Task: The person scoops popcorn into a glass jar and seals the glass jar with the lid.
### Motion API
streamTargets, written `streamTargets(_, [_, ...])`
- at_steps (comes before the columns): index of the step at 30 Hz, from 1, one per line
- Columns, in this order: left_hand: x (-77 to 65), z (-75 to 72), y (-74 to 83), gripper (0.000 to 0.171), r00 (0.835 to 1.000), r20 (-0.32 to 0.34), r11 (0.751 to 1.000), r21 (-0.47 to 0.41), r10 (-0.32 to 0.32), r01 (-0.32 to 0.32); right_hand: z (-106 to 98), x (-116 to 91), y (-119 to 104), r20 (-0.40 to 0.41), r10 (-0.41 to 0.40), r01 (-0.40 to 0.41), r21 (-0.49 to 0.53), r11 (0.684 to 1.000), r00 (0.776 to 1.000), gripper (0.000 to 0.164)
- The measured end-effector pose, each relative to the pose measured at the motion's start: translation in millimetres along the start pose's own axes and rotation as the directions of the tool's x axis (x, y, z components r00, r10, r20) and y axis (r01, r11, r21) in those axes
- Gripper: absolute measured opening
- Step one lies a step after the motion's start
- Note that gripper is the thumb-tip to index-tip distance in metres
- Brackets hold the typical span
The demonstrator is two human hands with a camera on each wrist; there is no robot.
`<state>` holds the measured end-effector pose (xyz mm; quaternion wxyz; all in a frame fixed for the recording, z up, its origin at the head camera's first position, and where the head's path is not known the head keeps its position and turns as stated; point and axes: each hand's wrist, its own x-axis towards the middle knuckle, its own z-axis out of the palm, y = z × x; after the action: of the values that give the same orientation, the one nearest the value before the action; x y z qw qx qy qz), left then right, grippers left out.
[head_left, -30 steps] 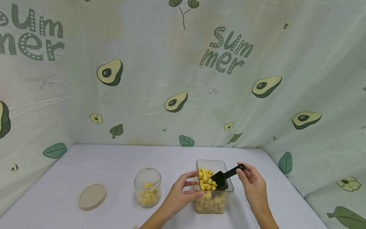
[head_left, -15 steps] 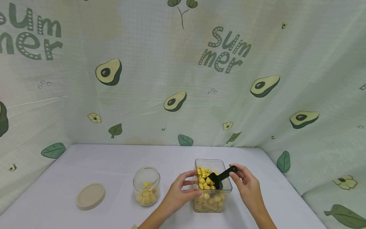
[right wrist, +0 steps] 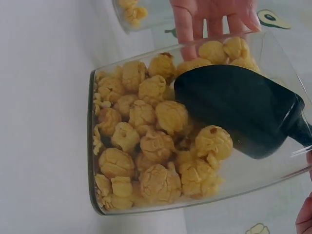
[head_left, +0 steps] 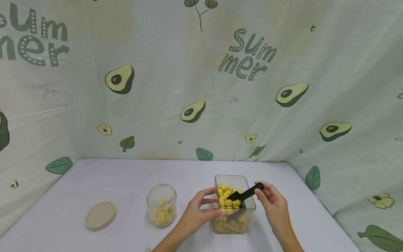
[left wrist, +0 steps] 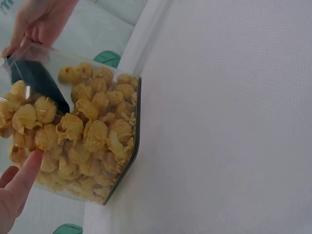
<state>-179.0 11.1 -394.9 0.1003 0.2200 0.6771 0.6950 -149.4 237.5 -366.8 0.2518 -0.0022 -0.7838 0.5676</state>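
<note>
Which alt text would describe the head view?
The right hand holds a black scoop in a clear container of popcorn, while the left hand rests its fingers against it. Further left on the white table are a beige disc and a clear jar with popcorn.

The head view is evenly lit by diffuse light; a soft shadow is cast on the worktop (head_left: 126, 182) beside the clear container (right wrist: 265, 168). Both wrist views are rendered dimmer, with glints on the container wall.

Two containers (head_left: 242, 181) (head_left: 162, 193), one scoop (head_left: 246, 194), one lid (head_left: 100, 215)
</note>
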Motion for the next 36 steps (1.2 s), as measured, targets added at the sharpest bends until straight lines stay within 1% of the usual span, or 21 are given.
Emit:
streamTargets(3, [0.1,0.2,0.1,0.064,1.0,0.001,1.0,-0.004,0.001,-0.001,1,-3,1,-0.007,0.064,-0.063,0.073,0.995,0.998,0.03])
streamTargets(5, [0.1,0.2,0.2,0.064,1.0,-0.001,1.0,-0.004,0.001,-0.001,2,-5,2,-0.003,0.077,-0.076,0.122,0.99,0.997,0.033])
streamTargets(7, [0.0,0.1,0.4,0.064,1.0,-0.002,1.0,-0.002,0.001,-0.001,3,-7,2,-0.002,0.087,-0.085,0.149,0.985,0.996,0.035])
streamTargets(10, [-0.2,-0.1,0.5,0.065,1.0,0.0,1.0,-0.003,-0.003,0.003,4,-8,4,-0.031,0.111,-0.103,0.186,0.977,0.993,0.035])
streamTargets(14, [-0.6,-0.4,0.6,0.066,1.0,0.007,1.0,-0.012,-0.009,0.009,4,-11,5,-0.074,0.179,-0.155,0.256,0.954,0.981,0.033])
streamTargets(17, [-0.8,-0.6,0.7,0.067,1.0,0.009,1.0,-0.02,-0.013,0.013,4,-12,6,-0.081,0.217,-0.187,0.279,0.942,0.973,0.035])
streamTargets(19, [-0.7,-0.6,0.9,0.066,1.0,0.008,1.0,-0.021,-0.013,0.013,4,-13,5,-0.078,0.232,-0.203,0.271,0.941,0.97,0.037])
streamTargets(22, [-0.4,-0.7,1.2,0.065,1.0,0.007,1.0,-0.018,-0.011,0.011,6,-13,3,-0.079,0.237,-0.211,0.255,0.944,0.968,0.037])
streamTargets(24, [-0.4,-1.0,1.7,0.065,1.0,0.005,1.0,-0.012,-0.009,0.01,7,-13,2,-0.085,0.237,-0.209,0.253,0.945,0.968,0.034])
streamTargets(27, [-0.7,-2.0,2.4,0.065,1.0,0.0,1.0,-0.002,-0.008,0.008,8,-13,3,-0.089,0.227,-0.194,0.283,0.939,0.97,0.029])
streamTargets(32, [-0.7,-1.3,2.6,0.064,1.0,0.002,1.0,-0.005,-0.002,0.002,8,-12,6,-0.124,0.233,-0.177,0.356,0.918,0.964,0.017])
streamTargets(36, [-0.6,-0.3,2.0,0.064,1.0,0.004,1.0,-0.011,-0.006,0.006,8,-12,6,-0.144,0.247,-0.177,0.38,0.908,0.958,0.015])
